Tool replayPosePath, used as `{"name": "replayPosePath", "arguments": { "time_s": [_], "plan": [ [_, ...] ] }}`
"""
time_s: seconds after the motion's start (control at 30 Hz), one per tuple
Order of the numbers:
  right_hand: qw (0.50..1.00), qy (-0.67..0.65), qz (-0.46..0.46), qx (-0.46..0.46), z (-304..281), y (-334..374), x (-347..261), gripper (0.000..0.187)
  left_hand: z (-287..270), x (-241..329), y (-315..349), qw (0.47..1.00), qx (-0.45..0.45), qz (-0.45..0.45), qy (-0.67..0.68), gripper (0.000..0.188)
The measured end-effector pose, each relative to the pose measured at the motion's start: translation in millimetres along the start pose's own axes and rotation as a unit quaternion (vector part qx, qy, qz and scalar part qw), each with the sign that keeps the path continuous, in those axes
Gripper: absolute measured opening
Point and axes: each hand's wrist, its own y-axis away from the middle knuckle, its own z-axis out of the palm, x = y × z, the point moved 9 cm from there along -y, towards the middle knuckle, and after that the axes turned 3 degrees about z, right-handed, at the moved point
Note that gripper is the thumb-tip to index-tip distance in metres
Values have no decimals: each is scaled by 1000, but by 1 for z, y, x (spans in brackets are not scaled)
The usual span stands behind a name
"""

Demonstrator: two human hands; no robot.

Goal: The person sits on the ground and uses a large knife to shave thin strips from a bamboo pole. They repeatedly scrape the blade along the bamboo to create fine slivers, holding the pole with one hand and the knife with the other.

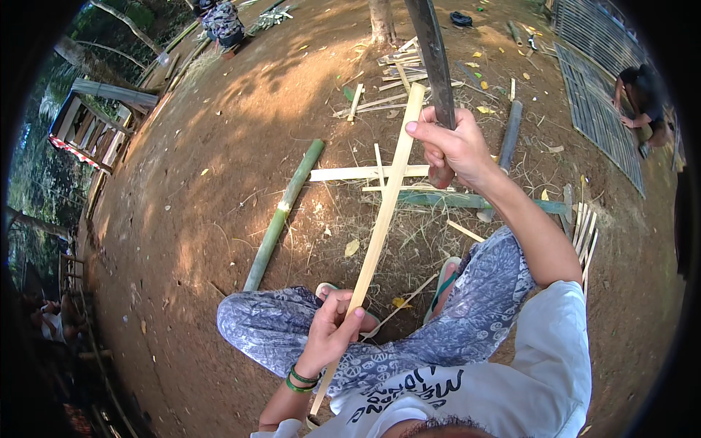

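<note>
A long pale bamboo strip [387,204] slants up from beside my body to the machete. My left hand [334,330], closed, grips its lower part above my lap. My right hand [461,146] is wrapped round the handle of a machete [433,62], whose dark blade points up and away. The right thumb and fingertips are at the strip's upper end, close against the blade's base. Whether the edge touches the strip I cannot tell. Beneath my hands, a pale flat bamboo slat [350,174] and a green split bamboo length [467,202] lie on the ground.
A green bamboo pole [285,210] lies to the left, a greyish one [511,131] to the right. Loose strips [405,73] are heaped near a tree trunk [381,22]. At far right a person [642,91] crouches by a slatted bamboo panel [595,109]. Another person [223,22] is at back left.
</note>
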Motion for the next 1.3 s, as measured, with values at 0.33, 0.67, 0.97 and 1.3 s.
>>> {"name": "replayPosePath", "arguments": {
  "time_s": [0.33, 0.67, 0.97, 1.3],
  "plan": [
    [998, 66, 2, -13, 14, 4, 0, 32, 33, 38, -50, 929, -142, -9, 342, 56],
    [845, 485, -193, -114, 82, 47, 0, 64, 18, 77, -104, 884, -77, 12, 461, 63],
    [798, 524, -283, -96, 93, 57, -16, 65, 21, 84, -90, 889, -107, 17, 445, 75],
    [838, 512, -186, 13, 47, 26, -19, 65, 31, 76, -59, 890, -131, 1, 438, 75]
  ]
}}
